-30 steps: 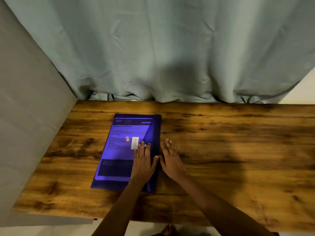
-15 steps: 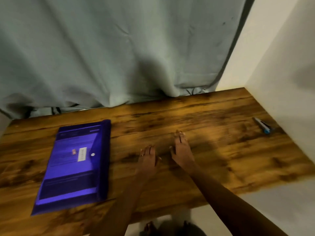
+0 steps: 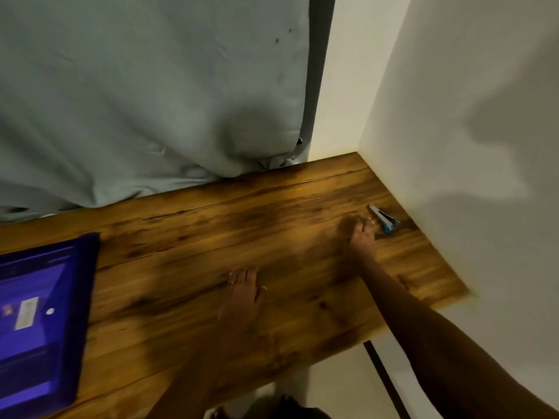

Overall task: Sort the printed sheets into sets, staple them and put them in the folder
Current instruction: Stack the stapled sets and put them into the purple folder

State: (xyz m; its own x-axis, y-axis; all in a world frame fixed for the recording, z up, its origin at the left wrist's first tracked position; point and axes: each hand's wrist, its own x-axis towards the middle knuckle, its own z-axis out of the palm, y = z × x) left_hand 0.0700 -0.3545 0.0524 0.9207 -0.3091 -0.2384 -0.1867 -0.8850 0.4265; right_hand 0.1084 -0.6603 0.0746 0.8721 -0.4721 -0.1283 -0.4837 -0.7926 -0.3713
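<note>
folder (image 3: pixel 87 282): cut by left edge | right hand (image 3: pixel 361 240): blurred, contact with stapler (image 3: pixel 384 220) unclear

Head view, colours only. I see the table (image 3: pixel 211 237) as warm orange-brown wood with long dark grain streaks and sooty blotches, lighter and yellower towards its right end. The folder (image 3: pixel 88 276) is a saturated blue-violet, its outer border deeper navy; on its cover I note a white label (image 3: pixel 26 313), a small white snap button (image 3: pixel 50 311) and a tiny reddish mark (image 3: pixel 6 309), with darker bands showing through. The stapler (image 3: pixel 383 219) is silver-grey and black with a bright blue end. The curtain (image 3: pixel 151 101) is plain pale grey-green with two dark specks. The wall (image 3: pixel 453 116) is off-white, crossed by grey shadow. The table leg (image 3: pixel 384 376) is near-black.
</note>
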